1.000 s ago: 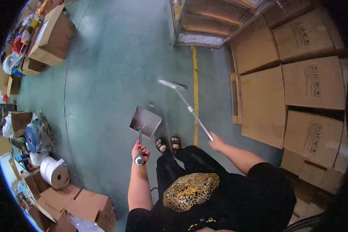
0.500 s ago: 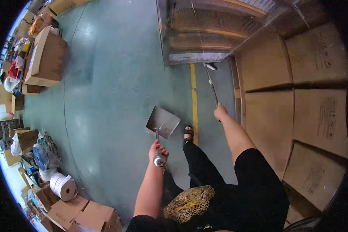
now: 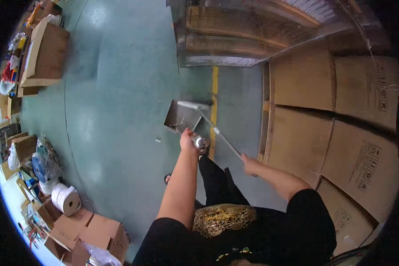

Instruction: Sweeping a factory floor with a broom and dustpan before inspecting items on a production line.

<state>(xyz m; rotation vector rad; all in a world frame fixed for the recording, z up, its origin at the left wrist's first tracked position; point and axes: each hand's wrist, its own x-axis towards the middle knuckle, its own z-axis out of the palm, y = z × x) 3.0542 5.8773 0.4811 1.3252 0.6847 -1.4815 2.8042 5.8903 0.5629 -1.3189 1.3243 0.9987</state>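
Note:
My left hand (image 3: 188, 141) is closed round the silver-ended handle of a long-handled dustpan (image 3: 174, 118). The grey pan is ahead of me at floor level, with a few light scraps lying in it. A long-handled broom (image 3: 226, 141) with a grey pole is in my right hand (image 3: 251, 166), whose fingers wrap its upper end. The pale broom head (image 3: 191, 105) is over the far rim of the dustpan; whether it touches the pan I cannot tell. Left of the pan, a small white scrap (image 3: 158, 140) lies on the green floor.
Large cardboard boxes (image 3: 302, 84) are stacked on a wooden pallet (image 3: 265, 116) at my right. A film-wrapped stack (image 3: 235, 46) stands ahead. A yellow line (image 3: 215, 86) crosses the floor. Along the left are a tall carton (image 3: 46, 55), a white roll (image 3: 66, 199) and open boxes (image 3: 93, 230).
The broom head has swung from beside the wrapped stack, left and toward me, to the dustpan. My left hand has moved forward and right. My feet have shifted.

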